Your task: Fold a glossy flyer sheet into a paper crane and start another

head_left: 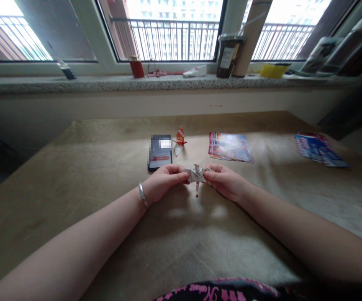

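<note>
In the head view, the small folded paper (196,176) is sitting between the two hands, over the desk (137,255); whether it is touching the surface, I cannot tell. The left hand (166,177) is pinching its left end and the right hand (224,179) is pinching its right end, so the fingers of both are closing upon it. Neither hand is being nearer: the paper is lying rightward of the left fingers and leftward of the right ones. Its wide part is stretching from side to side, while one narrow strip (197,190) is pointing across this line, toward the person. Farther away, an orange-red folded piece (181,137) is resting beside the dark phone (160,154).
</note>
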The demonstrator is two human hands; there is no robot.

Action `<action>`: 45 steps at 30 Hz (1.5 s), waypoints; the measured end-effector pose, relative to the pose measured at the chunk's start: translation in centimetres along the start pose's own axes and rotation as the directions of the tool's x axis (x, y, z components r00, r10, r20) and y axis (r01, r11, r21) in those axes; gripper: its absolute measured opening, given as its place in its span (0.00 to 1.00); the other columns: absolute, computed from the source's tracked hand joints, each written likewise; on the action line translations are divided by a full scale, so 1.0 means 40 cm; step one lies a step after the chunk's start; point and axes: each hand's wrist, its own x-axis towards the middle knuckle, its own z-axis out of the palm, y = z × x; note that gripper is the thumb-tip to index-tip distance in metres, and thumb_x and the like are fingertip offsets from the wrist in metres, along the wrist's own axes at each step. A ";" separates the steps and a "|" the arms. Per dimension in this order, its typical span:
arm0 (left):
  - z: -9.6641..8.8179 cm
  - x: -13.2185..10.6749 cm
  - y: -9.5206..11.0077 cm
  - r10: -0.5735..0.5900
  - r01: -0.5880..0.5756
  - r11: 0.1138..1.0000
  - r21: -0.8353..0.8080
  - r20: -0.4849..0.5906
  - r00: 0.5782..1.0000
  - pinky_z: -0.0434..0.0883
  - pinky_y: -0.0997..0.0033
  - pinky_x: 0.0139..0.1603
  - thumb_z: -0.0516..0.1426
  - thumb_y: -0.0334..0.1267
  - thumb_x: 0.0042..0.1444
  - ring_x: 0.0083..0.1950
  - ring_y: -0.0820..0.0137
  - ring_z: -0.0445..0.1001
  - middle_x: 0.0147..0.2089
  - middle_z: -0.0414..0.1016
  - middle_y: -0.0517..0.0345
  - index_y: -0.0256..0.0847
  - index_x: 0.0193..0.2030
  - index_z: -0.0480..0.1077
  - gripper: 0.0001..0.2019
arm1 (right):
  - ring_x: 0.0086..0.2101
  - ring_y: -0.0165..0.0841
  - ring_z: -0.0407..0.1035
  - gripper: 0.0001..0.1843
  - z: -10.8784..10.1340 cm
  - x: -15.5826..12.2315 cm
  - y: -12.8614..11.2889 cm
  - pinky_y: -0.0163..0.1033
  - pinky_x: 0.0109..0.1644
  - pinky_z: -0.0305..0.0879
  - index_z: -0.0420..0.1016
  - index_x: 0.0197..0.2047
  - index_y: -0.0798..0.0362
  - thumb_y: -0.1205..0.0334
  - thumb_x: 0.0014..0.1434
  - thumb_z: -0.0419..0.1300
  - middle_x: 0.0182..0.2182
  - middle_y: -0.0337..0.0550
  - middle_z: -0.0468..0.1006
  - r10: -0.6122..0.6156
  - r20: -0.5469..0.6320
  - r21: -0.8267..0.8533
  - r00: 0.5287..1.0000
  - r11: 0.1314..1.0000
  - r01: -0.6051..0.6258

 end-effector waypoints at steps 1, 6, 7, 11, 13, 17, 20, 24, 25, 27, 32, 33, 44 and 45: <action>0.000 0.001 0.001 -0.006 0.006 1.000 -0.005 -0.009 1.000 0.67 0.72 0.35 0.67 0.43 0.40 0.31 0.73 0.71 0.28 0.73 0.57 0.34 0.25 0.67 0.16 | 0.26 0.26 0.63 0.15 -0.001 0.001 0.001 0.34 0.35 0.56 0.70 0.22 0.54 0.56 0.36 0.71 0.21 0.35 0.71 -0.002 0.004 -0.007 1.000 1.000 0.002; -0.001 0.005 0.004 -0.016 0.015 0.999 -0.034 -0.020 1.000 0.68 0.70 0.38 0.67 0.45 0.39 0.33 0.73 0.71 0.30 0.73 0.57 0.33 0.26 0.68 0.17 | 0.28 0.27 0.65 0.15 0.002 0.005 0.001 0.34 0.36 0.59 0.74 0.27 0.54 0.54 0.39 0.70 0.25 0.37 0.73 -0.009 0.010 -0.084 1.000 0.996 0.010; 0.000 0.005 0.004 -0.012 0.012 1.000 -0.029 -0.013 1.000 0.69 0.70 0.38 0.67 0.45 0.39 0.33 0.73 0.71 0.31 0.73 0.57 0.34 0.27 0.68 0.18 | 0.29 0.27 0.66 0.15 0.002 0.005 0.000 0.34 0.35 0.60 0.75 0.28 0.55 0.54 0.39 0.70 0.26 0.38 0.74 -0.006 0.014 -0.092 1.000 0.996 0.007; 0.001 0.007 -0.001 0.017 -0.017 1.000 0.006 -0.020 1.000 0.69 0.70 0.38 0.65 0.48 0.42 0.32 0.73 0.71 0.31 0.72 0.58 0.34 0.29 0.68 0.18 | 0.29 0.27 0.66 0.14 0.002 0.008 -0.002 0.33 0.35 0.62 0.75 0.26 0.55 0.55 0.39 0.70 0.26 0.38 0.74 0.007 -0.003 -0.053 1.000 0.999 -0.007; 0.002 0.008 -0.003 0.028 -0.028 1.000 0.013 -0.033 0.999 0.69 0.70 0.38 0.64 0.49 0.43 0.32 0.73 0.71 0.31 0.72 0.58 0.34 0.30 0.69 0.18 | 0.29 0.26 0.66 0.13 0.000 0.010 -0.002 0.33 0.36 0.63 0.75 0.26 0.55 0.56 0.39 0.70 0.26 0.37 0.73 0.017 -0.013 -0.023 1.000 1.000 -0.018; 0.000 0.008 -0.004 0.020 -0.019 0.999 0.029 -0.031 0.999 0.69 0.71 0.39 0.64 0.50 0.43 0.31 0.75 0.70 0.30 0.72 0.58 0.33 0.30 0.69 0.19 | 0.29 0.26 0.67 0.12 -0.007 0.012 -0.006 0.32 0.39 0.64 0.74 0.24 0.55 0.58 0.40 0.70 0.26 0.38 0.74 0.038 0.007 0.017 0.999 0.999 -0.038; -0.003 0.007 -0.004 0.014 -0.013 0.999 0.031 -0.020 1.000 0.68 0.71 0.38 0.64 0.50 0.43 0.31 0.75 0.70 0.30 0.72 0.58 0.33 0.28 0.69 0.19 | 0.29 0.25 0.68 0.12 -0.009 0.011 -0.010 0.31 0.41 0.64 0.75 0.24 0.55 0.58 0.40 0.70 0.26 0.38 0.74 0.053 0.035 0.038 0.998 0.998 -0.054; -0.005 0.003 -0.005 0.051 -0.051 0.999 -0.012 0.000 0.999 0.68 0.73 0.36 0.65 0.49 0.42 0.29 0.76 0.68 0.28 0.71 0.59 0.34 0.27 0.69 0.19 | 0.29 0.26 0.68 0.12 -0.002 0.005 -0.014 0.32 0.42 0.64 0.76 0.25 0.55 0.56 0.40 0.70 0.25 0.38 0.75 0.040 0.095 0.040 0.995 0.998 -0.044; -0.006 0.003 -0.005 0.059 -0.059 0.998 -0.021 0.010 0.998 0.67 0.74 0.36 0.65 0.50 0.41 0.29 0.76 0.68 0.27 0.70 0.60 0.34 0.26 0.69 0.19 | 0.29 0.27 0.68 0.12 0.000 0.004 -0.013 0.32 0.42 0.64 0.76 0.25 0.54 0.56 0.41 0.70 0.25 0.38 0.75 0.032 0.117 0.040 0.993 0.999 -0.036; -0.005 0.002 -0.007 0.066 -0.065 0.997 -0.037 0.030 0.997 0.67 0.75 0.36 0.66 0.50 0.41 0.30 0.76 0.68 0.27 0.70 0.60 0.34 0.26 0.69 0.19 | 0.29 0.28 0.69 0.12 0.002 0.003 -0.011 0.34 0.43 0.64 0.76 0.26 0.54 0.55 0.42 0.69 0.24 0.39 0.75 0.017 0.151 0.048 0.988 0.999 -0.025; -0.003 0.007 -0.010 0.059 -0.058 0.996 -0.062 0.028 0.998 0.67 0.74 0.37 0.65 0.51 0.40 0.31 0.76 0.68 0.27 0.70 0.60 0.34 0.27 0.69 0.20 | 0.31 0.28 0.70 0.11 -0.009 0.009 -0.003 0.33 0.43 0.66 0.76 0.28 0.55 0.58 0.43 0.68 0.27 0.40 0.76 0.002 0.166 0.102 0.986 0.995 -0.019; -0.003 0.009 -0.011 0.057 -0.056 0.996 -0.063 0.022 0.998 0.67 0.74 0.37 0.65 0.51 0.40 0.31 0.76 0.68 0.27 0.70 0.60 0.33 0.27 0.69 0.20 | 0.31 0.27 0.70 0.10 -0.012 0.011 -0.002 0.32 0.41 0.66 0.75 0.29 0.55 0.59 0.44 0.68 0.28 0.40 0.77 0.008 0.158 0.105 0.987 0.994 -0.025; -0.002 0.007 -0.004 0.016 -0.031 0.974 -0.226 -0.069 0.998 0.70 0.73 0.34 0.65 0.46 0.44 0.27 0.78 0.67 0.25 0.67 0.62 0.33 0.27 0.66 0.18 | 0.30 0.27 0.71 0.09 -0.016 0.015 -0.005 0.31 0.34 0.68 0.73 0.34 0.55 0.59 0.59 0.56 0.29 0.43 0.77 0.089 0.008 0.101 0.996 0.991 -0.090; -0.002 0.006 -0.003 0.018 -0.031 0.974 -0.226 -0.059 0.998 0.70 0.74 0.34 0.64 0.46 0.45 0.26 0.78 0.67 0.24 0.67 0.62 0.34 0.27 0.66 0.17 | 0.30 0.27 0.71 0.09 -0.017 0.016 -0.005 0.31 0.34 0.68 0.73 0.34 0.55 0.59 0.59 0.56 0.29 0.42 0.77 0.090 0.008 0.114 0.996 0.989 -0.090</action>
